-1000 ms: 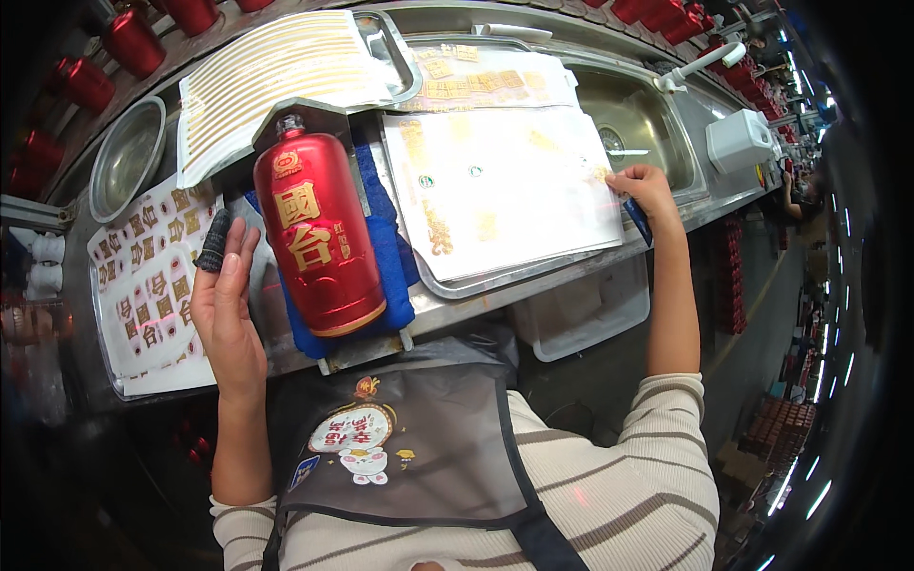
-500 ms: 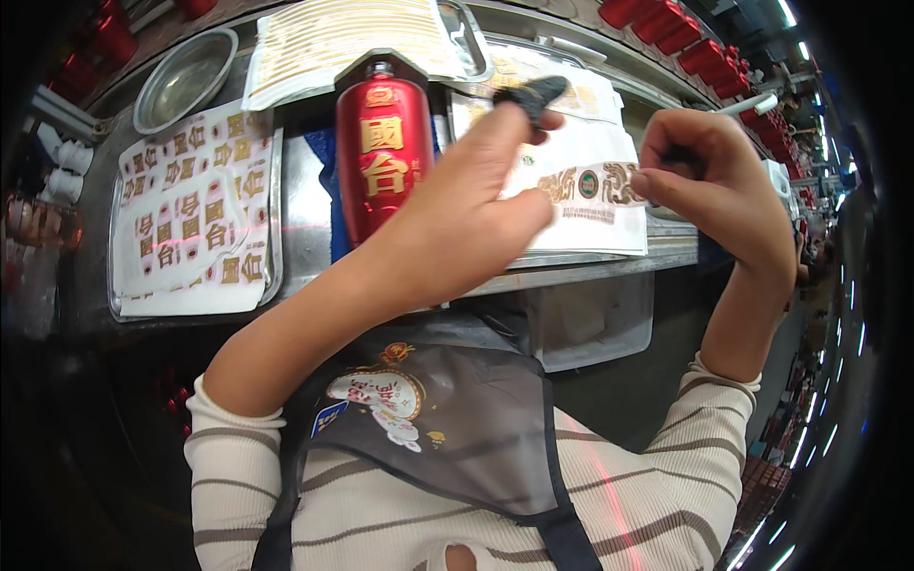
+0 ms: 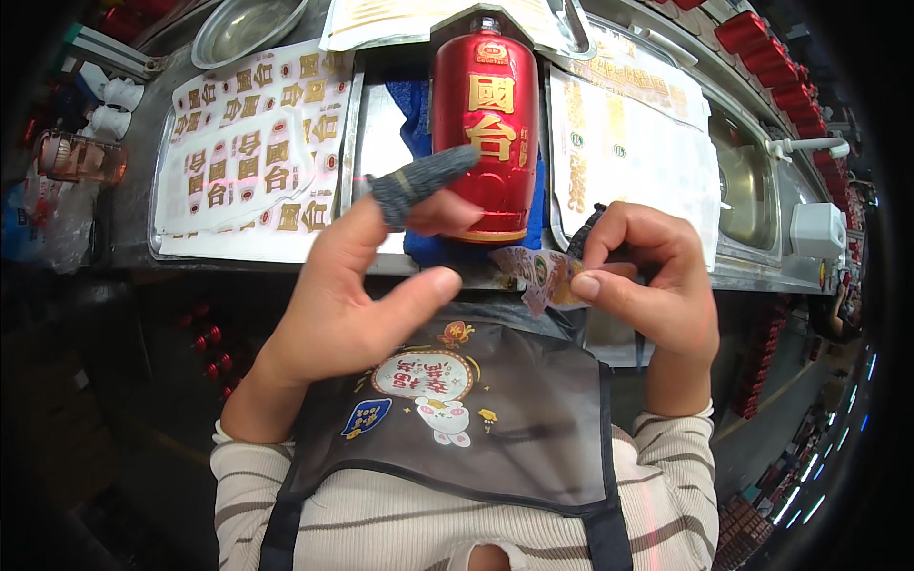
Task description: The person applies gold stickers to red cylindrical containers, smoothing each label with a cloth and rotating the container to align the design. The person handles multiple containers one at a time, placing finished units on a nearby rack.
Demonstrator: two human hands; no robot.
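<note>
A red bottle (image 3: pixel 484 114) with gold characters and a dark neck rests on a blue cloth (image 3: pixel 415 114), its base toward me. My right hand (image 3: pixel 657 285) pinches a thin, curled decal (image 3: pixel 541 270) with brown print and a small green round emblem, just below the bottle's base. To the left, my left hand (image 3: pixel 357 295) is empty, thumb and forefinger apart. Its forefinger wears a dark grey finger sleeve (image 3: pixel 419 183) and passes in front of the lower bottle; whether it touches cannot be told. Another dark sleeve (image 3: pixel 586 231) shows on a right finger.
Printed gold-and-pink decal sheets (image 3: pixel 257 143) lie on a tray at left. At right sits a stack of white decal sheets (image 3: pixel 638 152), beside a metal sink (image 3: pixel 747 181) with a white tap (image 3: pixel 809 147). A metal bowl (image 3: pixel 246 29) stands far left; red bottles (image 3: pixel 757 43) line the far right.
My right hand has brought the decal from above the right-hand sheets down to near the bottle's base. My left hand has moved left, away from those sheets. The whole view has shifted.
</note>
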